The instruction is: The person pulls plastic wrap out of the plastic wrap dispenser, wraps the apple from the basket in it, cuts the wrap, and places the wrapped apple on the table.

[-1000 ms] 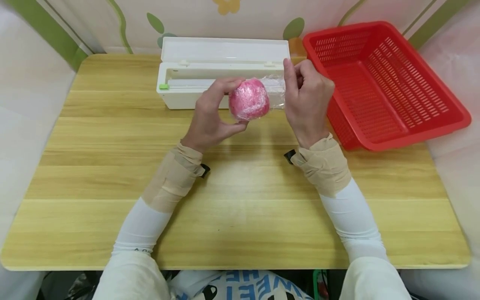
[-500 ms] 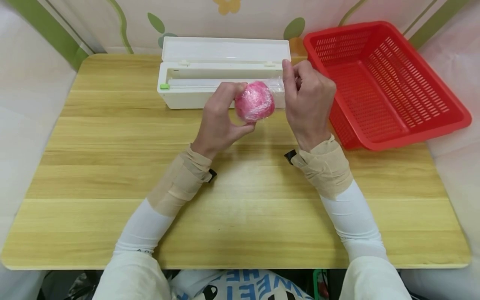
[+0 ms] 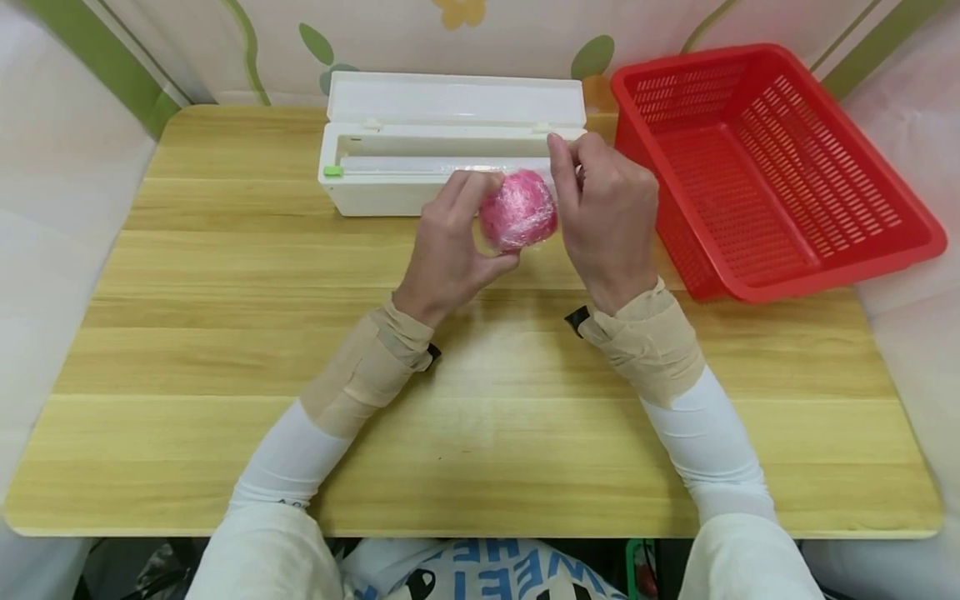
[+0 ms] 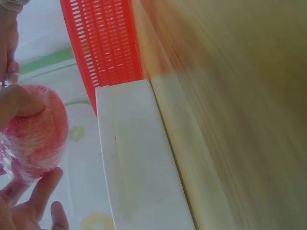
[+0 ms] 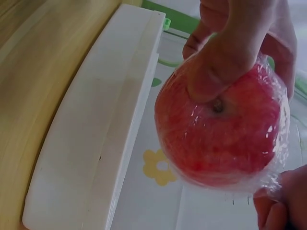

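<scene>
An apple (image 3: 519,210), red to pink and covered in clear cling film, is held up in front of the white dispenser box. My left hand (image 3: 453,242) grips it between thumb and fingers; in the right wrist view the thumb presses beside the stem hollow of the apple (image 5: 220,129). Close by on the right, my right hand (image 3: 611,217) pinches the gathered end of the cling film (image 5: 271,184) with curled fingers. The cling film dispenser (image 3: 382,198) stands with its lid (image 3: 457,98) raised, a film roll lying inside.
A red plastic basket (image 3: 765,192) with perforated walls stands at the right back of the wooden table (image 3: 225,350), near my right hand. A patterned cloth wall (image 3: 517,42) rises behind the dispenser.
My left hand has moved right with the apple, closing the gap to my right hand. The stretch of film between them is shorter. My right hand has shifted slightly left.
</scene>
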Tool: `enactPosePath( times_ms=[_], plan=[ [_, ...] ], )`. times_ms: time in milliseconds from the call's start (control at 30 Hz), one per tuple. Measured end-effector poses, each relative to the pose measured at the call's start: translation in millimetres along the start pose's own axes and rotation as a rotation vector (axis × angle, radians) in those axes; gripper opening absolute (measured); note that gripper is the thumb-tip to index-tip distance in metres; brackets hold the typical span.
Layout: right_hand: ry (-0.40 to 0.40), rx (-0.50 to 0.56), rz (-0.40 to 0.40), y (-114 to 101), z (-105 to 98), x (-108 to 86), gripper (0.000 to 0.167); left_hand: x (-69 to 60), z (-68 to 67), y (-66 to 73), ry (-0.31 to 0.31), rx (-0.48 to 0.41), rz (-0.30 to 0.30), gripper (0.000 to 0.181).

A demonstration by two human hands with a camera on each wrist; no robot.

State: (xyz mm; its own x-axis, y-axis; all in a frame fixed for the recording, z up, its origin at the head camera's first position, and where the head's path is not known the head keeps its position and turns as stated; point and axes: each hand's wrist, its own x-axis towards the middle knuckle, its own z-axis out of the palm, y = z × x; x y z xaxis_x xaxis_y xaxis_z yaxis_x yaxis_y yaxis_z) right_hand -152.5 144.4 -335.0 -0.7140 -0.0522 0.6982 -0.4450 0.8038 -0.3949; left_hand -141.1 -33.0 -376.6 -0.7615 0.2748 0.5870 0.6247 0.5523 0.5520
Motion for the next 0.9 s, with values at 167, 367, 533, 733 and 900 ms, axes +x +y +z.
enactPosePath(
  times_ms=[167,367,533,733,900],
  plan=[
    [-0.032,-0.065,-0.085,-3,5,-3.2,0.047,-1.3,0.8,4.0,-0.018,0.070,-0.057,0.064],
    [-0.070,-0.153,-0.137,-5,11,-7.6,0.046,-3.8,-1.6,15.0,-0.041,0.156,-0.137,0.064],
    [-0.131,-0.231,-0.147,-14,10,-11.4,0.048,-5.6,-2.4,25.8,-0.041,0.254,-0.169,0.061],
    [-0.248,-0.272,-0.149,-30,7,-20.9,0.051,-10.3,2.8,29.8,-0.011,0.439,-0.127,0.050],
    [-0.415,-0.188,-0.082,-47,1,-30.8,0.036,-12.6,7.2,26.5,0.031,0.488,-0.104,0.026]
  ],
)
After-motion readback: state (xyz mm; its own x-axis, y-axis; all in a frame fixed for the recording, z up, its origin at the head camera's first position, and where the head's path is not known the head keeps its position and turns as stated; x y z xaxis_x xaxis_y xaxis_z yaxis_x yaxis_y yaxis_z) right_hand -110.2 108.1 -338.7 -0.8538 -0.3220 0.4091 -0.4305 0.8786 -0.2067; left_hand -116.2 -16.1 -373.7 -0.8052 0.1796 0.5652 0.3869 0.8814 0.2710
